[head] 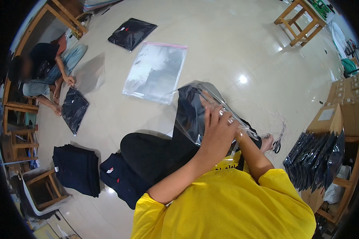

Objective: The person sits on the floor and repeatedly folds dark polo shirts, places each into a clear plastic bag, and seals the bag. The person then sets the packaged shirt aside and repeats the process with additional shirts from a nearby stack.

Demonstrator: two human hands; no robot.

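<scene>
A clear plastic bag (217,92) with a folded dark garment (191,109) partly in it lies over my lap. My left hand (220,125) rests on the outside of the bag, its fingers bent over the film. Through the film my right hand (209,100) shows inside the bag, its forearm entering at the near end; whether it grips the garment cannot be told. Beyond my knee lies a stack of flat clear bags (155,71) with a pink edge. Folded navy garments (122,179) lie beside my leg, next to a taller stack of them (76,170).
A co-worker (48,65) sits at the left, handling a bagged dark garment (74,109). Another bagged garment (132,33) lies farther off. Bagged garments (314,158) stand in a row at the right by cardboard boxes (347,95). Scissors (276,147) lie near my foot.
</scene>
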